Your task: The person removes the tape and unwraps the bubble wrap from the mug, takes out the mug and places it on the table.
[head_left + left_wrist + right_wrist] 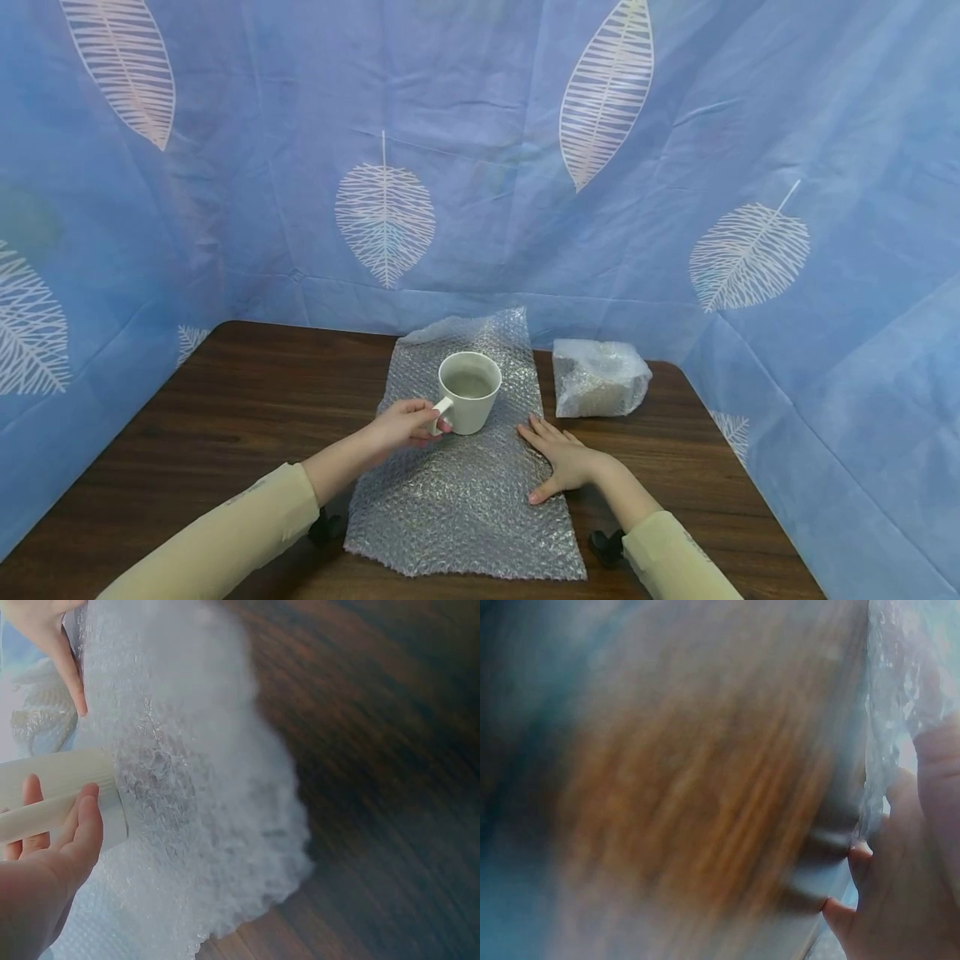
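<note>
A white mug (472, 410) stands upright on a sheet of bubble wrap (465, 508) laid lengthwise over the table. My left hand (408, 423) grips the mug's handle from the left; in the left wrist view the fingers (88, 825) curl round that handle beside the mug (67, 776). On the other side, my right hand (564, 460) rests spread over the right edge of the bubble wrap, fingers straight and thumb out. The right wrist view shows the right hand (900, 877) at the edge of the wrap, partly cut off.
A bundle in bubble wrap (602, 379) sits at the back right of the dark wooden table (247, 417); what is inside is hard to make out. A blue curtain (480, 233) with white leaf prints hangs along the back and both sides.
</note>
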A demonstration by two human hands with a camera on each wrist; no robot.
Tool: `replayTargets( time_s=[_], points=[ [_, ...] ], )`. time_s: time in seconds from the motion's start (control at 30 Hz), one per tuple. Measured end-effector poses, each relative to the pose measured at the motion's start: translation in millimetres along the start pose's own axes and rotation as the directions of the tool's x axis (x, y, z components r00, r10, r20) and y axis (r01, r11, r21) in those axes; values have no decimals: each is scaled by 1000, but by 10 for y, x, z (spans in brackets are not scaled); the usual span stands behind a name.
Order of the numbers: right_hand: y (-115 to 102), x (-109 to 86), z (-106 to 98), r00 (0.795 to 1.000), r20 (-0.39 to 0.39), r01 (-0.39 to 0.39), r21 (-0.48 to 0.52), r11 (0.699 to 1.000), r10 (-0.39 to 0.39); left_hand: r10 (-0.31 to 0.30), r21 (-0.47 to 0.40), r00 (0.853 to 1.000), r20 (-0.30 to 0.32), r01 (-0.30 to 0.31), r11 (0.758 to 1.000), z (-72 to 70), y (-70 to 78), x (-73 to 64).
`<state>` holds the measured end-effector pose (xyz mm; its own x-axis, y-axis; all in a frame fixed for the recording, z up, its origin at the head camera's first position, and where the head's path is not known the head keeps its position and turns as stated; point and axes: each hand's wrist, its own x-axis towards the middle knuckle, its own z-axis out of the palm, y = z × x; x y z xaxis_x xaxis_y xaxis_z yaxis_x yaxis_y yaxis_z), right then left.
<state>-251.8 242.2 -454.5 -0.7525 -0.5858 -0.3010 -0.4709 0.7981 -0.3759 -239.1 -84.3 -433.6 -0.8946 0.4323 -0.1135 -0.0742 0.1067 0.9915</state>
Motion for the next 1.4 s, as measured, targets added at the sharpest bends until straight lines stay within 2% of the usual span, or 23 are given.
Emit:
replayTargets(
  time_s=[0.43,0.77,0.9,1.17,1.4],
  points=[
    [20,5,11,1000,6,-18,3,1000,18,-56,-36,997,-49,54,998,40,30,20],
    [23,-8,21,1000,11,-3,-1,1000,3,-60,-88,997,-51,56,995,9,31,23],
    [5,-15,8,1000,12,-7,-4,1000,7,-66,-105,995,-71,58,993,-4,47,20],
    [-10,2,12,1000,2,-25,-1,1000,25,-45,-86,997,-69,39,996,-30,48,0],
    [6,16,14,999,4,-33,-4,999,33,-16,-108,998,-63,9,994,-64,91,-47]
  ],
)
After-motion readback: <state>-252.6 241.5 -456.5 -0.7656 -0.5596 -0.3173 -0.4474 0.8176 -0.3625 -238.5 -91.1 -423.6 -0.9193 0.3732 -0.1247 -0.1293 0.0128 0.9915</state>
